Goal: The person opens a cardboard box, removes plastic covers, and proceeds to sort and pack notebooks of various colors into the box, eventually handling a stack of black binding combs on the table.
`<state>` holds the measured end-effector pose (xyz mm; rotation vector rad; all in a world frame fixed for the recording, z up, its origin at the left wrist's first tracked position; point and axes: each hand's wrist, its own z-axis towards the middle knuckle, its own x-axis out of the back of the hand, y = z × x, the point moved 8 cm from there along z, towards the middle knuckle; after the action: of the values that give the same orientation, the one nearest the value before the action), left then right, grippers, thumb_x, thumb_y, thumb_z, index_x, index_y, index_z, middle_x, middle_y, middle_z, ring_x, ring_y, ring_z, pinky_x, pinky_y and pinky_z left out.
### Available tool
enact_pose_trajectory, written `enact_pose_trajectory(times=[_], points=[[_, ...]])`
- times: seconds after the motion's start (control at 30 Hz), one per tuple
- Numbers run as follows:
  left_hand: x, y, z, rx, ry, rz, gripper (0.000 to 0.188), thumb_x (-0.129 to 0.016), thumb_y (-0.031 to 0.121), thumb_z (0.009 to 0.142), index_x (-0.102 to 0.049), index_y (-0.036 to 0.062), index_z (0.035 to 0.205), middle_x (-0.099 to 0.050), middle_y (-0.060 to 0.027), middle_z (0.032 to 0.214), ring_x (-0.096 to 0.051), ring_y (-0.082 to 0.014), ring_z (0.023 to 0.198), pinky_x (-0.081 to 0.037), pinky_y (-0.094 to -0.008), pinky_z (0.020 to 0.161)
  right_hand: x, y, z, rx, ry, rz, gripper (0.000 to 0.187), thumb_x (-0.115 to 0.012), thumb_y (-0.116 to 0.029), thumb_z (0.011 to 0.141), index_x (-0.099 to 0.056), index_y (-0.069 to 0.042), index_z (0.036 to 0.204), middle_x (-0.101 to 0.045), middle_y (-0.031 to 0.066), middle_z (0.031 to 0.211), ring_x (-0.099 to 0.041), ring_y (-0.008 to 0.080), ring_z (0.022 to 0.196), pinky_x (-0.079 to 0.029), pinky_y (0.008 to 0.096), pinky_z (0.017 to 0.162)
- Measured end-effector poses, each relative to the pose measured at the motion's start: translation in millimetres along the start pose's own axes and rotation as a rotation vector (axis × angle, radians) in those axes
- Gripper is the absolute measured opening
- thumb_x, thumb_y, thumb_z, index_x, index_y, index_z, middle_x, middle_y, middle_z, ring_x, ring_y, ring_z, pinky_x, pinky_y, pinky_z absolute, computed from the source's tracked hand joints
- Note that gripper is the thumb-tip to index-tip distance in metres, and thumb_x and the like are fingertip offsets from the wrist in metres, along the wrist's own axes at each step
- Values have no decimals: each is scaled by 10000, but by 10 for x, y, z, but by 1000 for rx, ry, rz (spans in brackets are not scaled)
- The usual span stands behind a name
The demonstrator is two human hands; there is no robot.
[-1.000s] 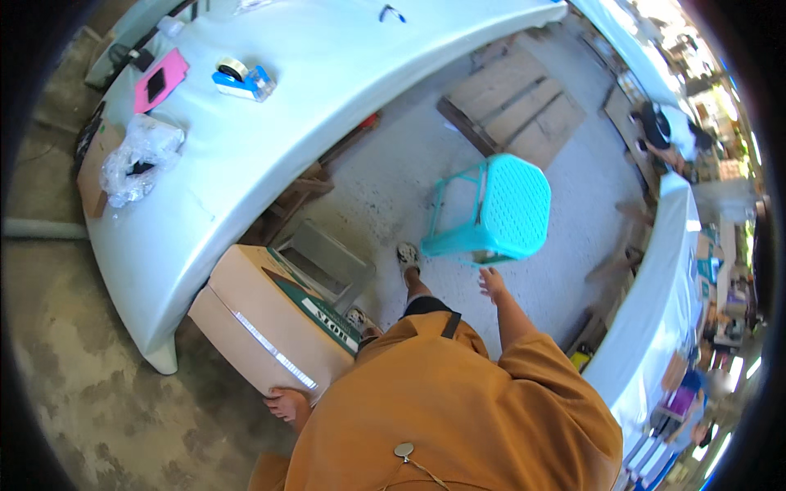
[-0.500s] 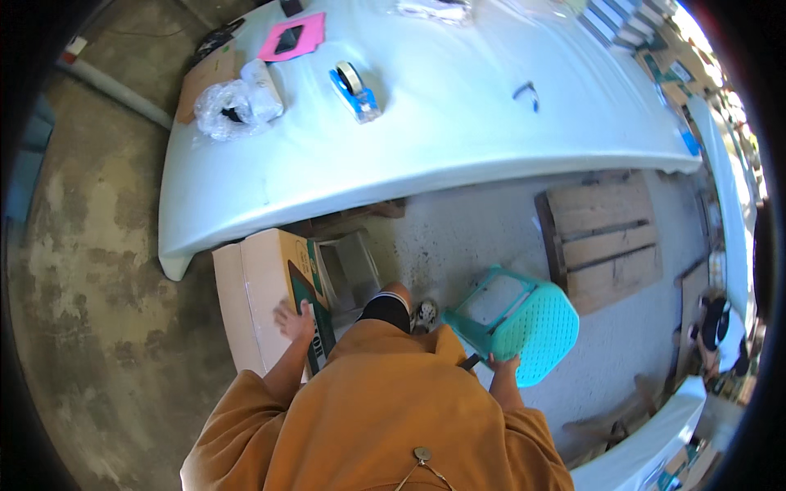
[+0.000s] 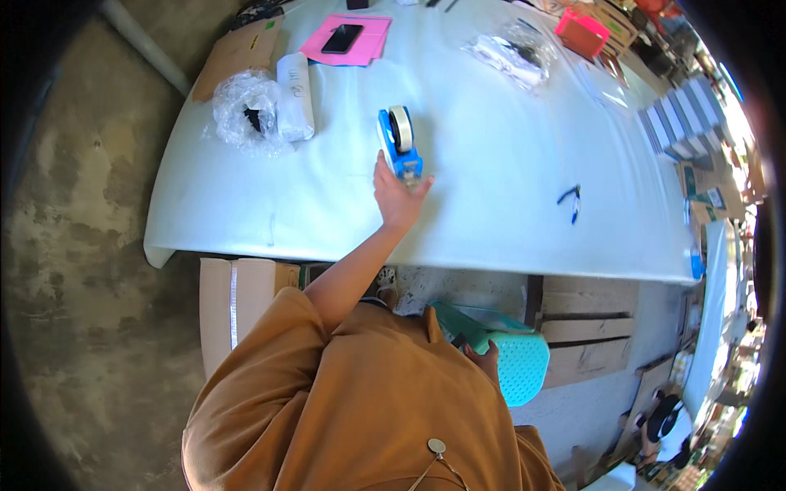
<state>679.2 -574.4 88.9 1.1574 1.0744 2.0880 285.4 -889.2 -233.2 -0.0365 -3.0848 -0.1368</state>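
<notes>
My left hand (image 3: 398, 200) reaches across the table to a blue tape dispenser (image 3: 400, 146) with a roll of pale tape in it. Its fingers lie along the left of the dispenser's near end, and the thumb stands apart at the right, so the hand looks open around that end. Down by my right side, my right hand (image 3: 485, 357) grips the edge of a turquoise plastic stool (image 3: 521, 368). The stool is tipped over, its perforated seat facing sideways, and my sleeve hides part of it.
A cloth-covered table (image 3: 483, 204) bears bubble wrap (image 3: 246, 110), a white roll (image 3: 295, 98), a phone (image 3: 342, 38) on pink sheets, and pliers (image 3: 571, 202). Beneath the front edge stand a cardboard box (image 3: 266, 299) and a wooden pallet (image 3: 585, 331). Another person (image 3: 667, 430) is at lower right.
My left hand has left the cardboard box and moved up to the tape dispenser. The view has shifted toward the table. My right hand stays on the stool.
</notes>
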Motion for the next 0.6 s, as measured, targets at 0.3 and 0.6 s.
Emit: enact_pose_trajectory(times=[0.3,0.6], points=[[-236,-591,649,120,-23,-122,526,-713,148,666,-502,52,1138,-593,-140,1037,-591,-257,906,-469,-351,812,-2259,52,-2827,2079,-93,-909,640,-607,-89,798,-316,-12,1362,-459,187,1201,-441,309,1113,-343,405,960],[334,-883,1462,67,361,130,522,-731,135,747,-460,4,1173,-587,-168,1096,-583,-288,955,-460,-366,798,-4196,-1487,-3059,2002,527,-1414,415,-591,-160,828,-485,-23,1206,-544,195,1090,-490,361,1063,-400,419,884]])
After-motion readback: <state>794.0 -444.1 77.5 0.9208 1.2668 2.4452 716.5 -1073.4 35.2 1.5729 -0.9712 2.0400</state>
